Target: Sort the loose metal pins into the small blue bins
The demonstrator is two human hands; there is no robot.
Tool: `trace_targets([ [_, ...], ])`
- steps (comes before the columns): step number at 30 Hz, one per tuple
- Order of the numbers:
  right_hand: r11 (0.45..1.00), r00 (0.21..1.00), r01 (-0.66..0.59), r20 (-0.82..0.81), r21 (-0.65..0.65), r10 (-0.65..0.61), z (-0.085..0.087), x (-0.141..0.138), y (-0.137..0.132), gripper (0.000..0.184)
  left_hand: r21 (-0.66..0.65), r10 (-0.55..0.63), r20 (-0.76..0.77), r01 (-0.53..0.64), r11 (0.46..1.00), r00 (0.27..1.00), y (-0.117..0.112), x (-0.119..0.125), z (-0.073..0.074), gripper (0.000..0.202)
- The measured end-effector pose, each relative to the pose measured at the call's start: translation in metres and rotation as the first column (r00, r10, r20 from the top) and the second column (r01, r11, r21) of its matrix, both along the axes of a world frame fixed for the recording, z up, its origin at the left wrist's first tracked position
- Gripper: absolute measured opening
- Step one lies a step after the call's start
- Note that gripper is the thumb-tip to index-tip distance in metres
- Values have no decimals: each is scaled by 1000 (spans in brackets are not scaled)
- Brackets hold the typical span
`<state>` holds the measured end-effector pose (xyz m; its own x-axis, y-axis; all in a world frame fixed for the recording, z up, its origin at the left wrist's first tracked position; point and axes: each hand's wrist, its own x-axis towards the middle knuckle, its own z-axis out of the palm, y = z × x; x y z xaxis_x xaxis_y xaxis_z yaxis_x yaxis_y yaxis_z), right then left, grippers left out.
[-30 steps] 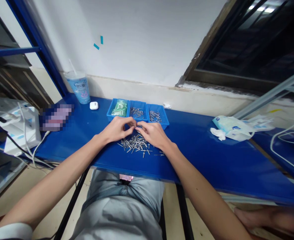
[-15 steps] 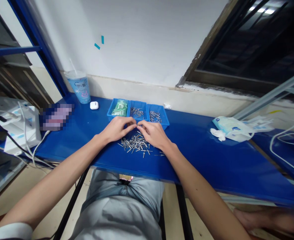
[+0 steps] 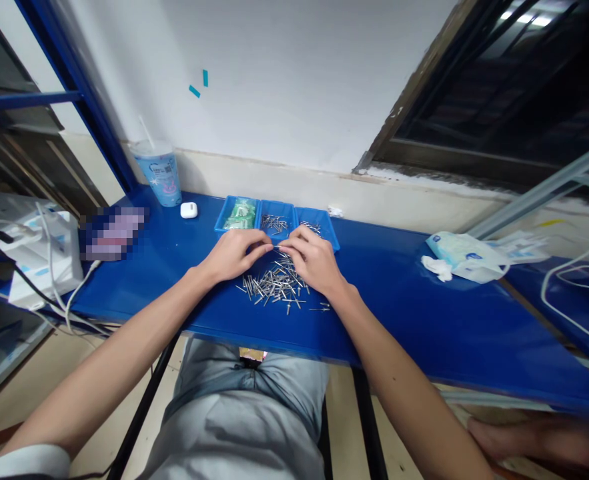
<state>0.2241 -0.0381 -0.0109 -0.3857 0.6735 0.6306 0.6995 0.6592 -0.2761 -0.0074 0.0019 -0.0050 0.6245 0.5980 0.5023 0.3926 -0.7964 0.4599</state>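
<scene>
Above a loose pile of metal blind rivets point(image 3: 271, 285), my left hand point(image 3: 237, 255) and my right hand point(image 3: 311, 259) meet fingertip to fingertip. Both are closed in a pinch on one thin blind rivet point(image 3: 276, 247), of which only a sliver shows between the fingers. Just beyond the hands stand three blue bins in a row. Small green-and-clear packets fill the left bin point(image 3: 219, 223); rivets lie in the middle bin point(image 3: 291, 212) and the right bin point(image 3: 330, 230), which my right hand partly covers.
A blue paper cup point(image 3: 160, 175) with a straw and a white earbud case point(image 3: 189, 210) stand at the back left. Power strips with cables point(image 3: 49, 260) occupy the left end. A tissue pack point(image 3: 467, 257) lies to the right. Another person's leg point(image 3: 539, 440) shows at lower right.
My right hand has shifted slightly up and its fingers have straightened, now covering more of the right bin. The left hand has barely moved. A sliver of rivet shows between the fingertips.
</scene>
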Motion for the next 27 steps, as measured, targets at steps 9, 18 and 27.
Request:
trace_targets([
  [9,992,988,125,-98,27,-122,9,9,-2,25,24,42,30,-42,999,999,-1,-2,5,29],
  [18,881,833,471,-347,34,-432,18,28,1,31,-86,-48,-140,36,996,989,-1,-1,0,30],
  [27,971,947,241,-216,-11,-237,16,20,1,25,-235,-200,-195,152,960,960,0,-1,-1,29],
])
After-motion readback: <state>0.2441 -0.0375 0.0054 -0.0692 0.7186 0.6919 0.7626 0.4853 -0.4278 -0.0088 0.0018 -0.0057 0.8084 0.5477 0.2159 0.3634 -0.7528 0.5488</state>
